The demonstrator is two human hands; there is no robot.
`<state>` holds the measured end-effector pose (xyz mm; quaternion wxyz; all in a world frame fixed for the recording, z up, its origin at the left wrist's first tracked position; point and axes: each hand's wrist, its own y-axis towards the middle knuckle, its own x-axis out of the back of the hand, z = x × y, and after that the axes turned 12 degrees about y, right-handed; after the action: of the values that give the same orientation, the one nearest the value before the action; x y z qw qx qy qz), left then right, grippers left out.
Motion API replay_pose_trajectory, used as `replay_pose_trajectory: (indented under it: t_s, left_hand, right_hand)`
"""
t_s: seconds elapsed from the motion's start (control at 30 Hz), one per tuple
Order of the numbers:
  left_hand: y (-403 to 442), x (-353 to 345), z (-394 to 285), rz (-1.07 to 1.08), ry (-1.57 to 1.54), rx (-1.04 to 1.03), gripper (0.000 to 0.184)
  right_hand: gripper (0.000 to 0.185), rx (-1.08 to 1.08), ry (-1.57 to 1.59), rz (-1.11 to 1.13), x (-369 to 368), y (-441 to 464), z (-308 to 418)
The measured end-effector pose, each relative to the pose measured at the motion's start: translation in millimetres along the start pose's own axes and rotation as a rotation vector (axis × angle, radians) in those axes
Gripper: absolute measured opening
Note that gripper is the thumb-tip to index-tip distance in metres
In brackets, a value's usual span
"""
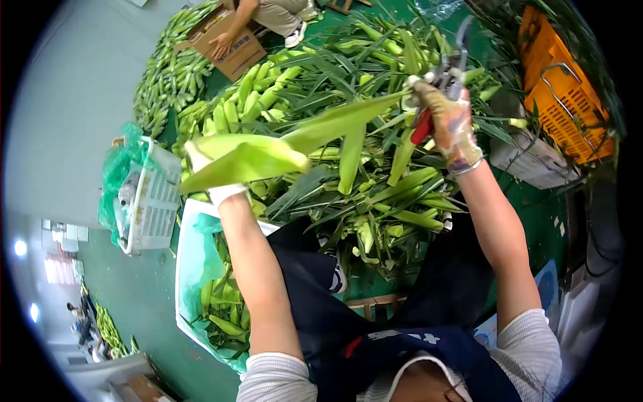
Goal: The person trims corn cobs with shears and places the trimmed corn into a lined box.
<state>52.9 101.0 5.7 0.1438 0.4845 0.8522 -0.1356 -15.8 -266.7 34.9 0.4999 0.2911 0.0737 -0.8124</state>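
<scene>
Corn [244,161] sits grasped in the left hand [199,158], its long husk [341,124] stretching toward the right hand [450,120], whose fingers clench red-handled shears [451,80] above a leafy heap [402,184].

From where I stand, a pale grey wall [80,100] rises beyond the green floor [140,285]; further off, two white lights [21,248] glow near a pale stack [61,271].

On the right is an orange plastic crate [552,112], on the left a slotted white basket [156,209], farther back a cardboard box [242,56].
</scene>
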Motion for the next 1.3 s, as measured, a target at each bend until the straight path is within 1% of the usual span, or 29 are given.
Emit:
replay_pose_trajectory:
  t_s: [0.03, 0.07, 0.1, 0.13, 0.17, 0.2, 0.23, 0.33, 0.37, 0.4, 0.43, 0.47, 0.53, 0.57, 0.6, 0.67, 0.73, 0.8, 0.83, 0.87, 0.93, 0.97, 1.0, 1.07, 1.13, 1.17, 1.2, 1.27, 1.3]
  left_hand:
    - [2, 9, -4, -0.032, 0.081, -0.111, 0.046]
    - [6, 21, -9, -0.067, 0.165, -0.22, 0.045]
    - [9, 28, -16, 0.058, 0.019, -0.289, 0.044]
    - [12, 30, -16, 0.049, 0.022, -0.301, 0.044]
    - [14, 28, -10, -0.107, 0.099, -0.329, 0.043]
    - [12, 21, -7, -0.266, 0.169, -0.349, 0.042]
    - [11, 15, -9, -0.265, -0.023, -0.284, 0.039]
    - [24, 26, -24, -0.293, -0.102, -0.293, 0.036]
    - [57, 65, -4, -0.134, 0.036, -0.393, 0.034]
    - [31, 55, -6, -0.169, 0.211, -0.44, 0.035]
    - [36, 62, -1, 0.037, -0.044, -0.3, 0.035]
    - [41, 70, 3, 0.241, -0.294, -0.157, 0.036]
    - [-9, 0, -13, -0.149, 0.055, -0.118, 0.044]
    - [-1, -5, -2, -0.14, 0.188, -0.129, 0.052]
    - [-8, -21, 2, -0.147, 0.211, -0.137, 0.054]
    - [-18, -43, 13, -0.055, 0.203, -0.147, 0.054]
    - [-35, -60, 21, 0.054, 0.221, -0.204, 0.051]
    - [-49, -76, 28, 0.089, 0.234, -0.193, 0.05]
    - [-51, -79, 32, 0.094, 0.26, -0.182, 0.05]
    - [-53, -82, 35, 0.098, 0.287, -0.174, 0.05]
    - [-56, -85, 41, 0.144, 0.28, -0.152, 0.051]
    - [-56, -88, 44, 0.102, 0.29, -0.12, 0.051]
    - [-56, -91, 48, 0.059, 0.3, -0.087, 0.051]
    - [-54, -94, 53, 0.063, 0.266, -0.049, 0.047]
    - [-54, -98, 58, 0.067, 0.309, -0.002, 0.05]
    - [-54, -100, 60, 0.097, 0.327, 0.025, 0.048]
    - [-53, -106, 66, 0.101, 0.327, 0.03, 0.048]
    - [-53, -109, 84, 0.131, 0.417, -0.065, 0.048]
    - [-47, -101, 95, 0.224, 0.395, -0.058, 0.05]
  right_hand:
    - [0.017, 0.009, 0.046, 0.036, 2, 0, 6]
    - [0.016, -0.084, 0.007, 0.027, 4, 1, 11]
    - [0.016, -0.013, -0.051, 0.022, 1, 4, 7]
    - [0.016, 0.061, -0.103, 0.009, -3, 9, 2]
    - [0.018, 0.015, -0.201, -0.018, -4, 18, 2]
    - [0.021, 0.054, -0.161, -0.052, -6, 26, -4]
    - [0.023, 0.116, -0.178, -0.066, -5, 31, -3]
    - [0.022, 0.283, -0.153, -0.138, 20, 64, -1]
    - [0.021, 0.284, -0.173, -0.21, 29, 74, 5]
    - [0.02, 0.285, -0.194, -0.28, 36, 84, 12]
    - [0.02, 0.333, -0.28, -0.235, 45, 95, 8]
    - [0.027, 0.346, -0.524, -0.078, 58, 106, -4]
    - [0.047, 0.049, -1.094, 0.038, -4, 55, 19]
    - [0.053, 0.188, -1.193, 0.106, -6, 49, -3]
    - [0.06, 0.33, -1.288, 0.172, -7, 44, -23]
    - [0.055, 0.492, -1.243, 0.419, -35, 3, -22]
    - [0.054, 0.65, -1.016, 0.718, -50, -26, -18]
    - [0.051, 0.516, -0.933, 0.735, -49, -31, -31]
    - [0.05, 0.582, -0.99, 0.713, -46, -30, -36]
    - [0.049, 0.438, -1.077, 0.659, -44, -26, -37]
    - [0.051, 0.538, -1.33, 0.436, -35, -14, -42]
    - [0.049, 0.622, -1.412, 0.367, -24, -5, -46]
    - [0.049, 0.578, -1.435, 0.326, -21, -1, -40]
    - [0.048, 0.558, -1.437, 0.349, -10, 0, -32]
    - [0.046, 0.231, -1.067, 0.63, -10, -17, -19]
    - [0.046, 0.154, -0.875, 0.748, -9, -29, -20]
    - [0.051, 0.202, -0.706, 0.825, -16, -39, -24]
    - [0.058, 0.139, -0.699, 0.824, -22, -52, -37]
    - [0.054, 0.109, -0.748, 0.812, -25, -54, -45]
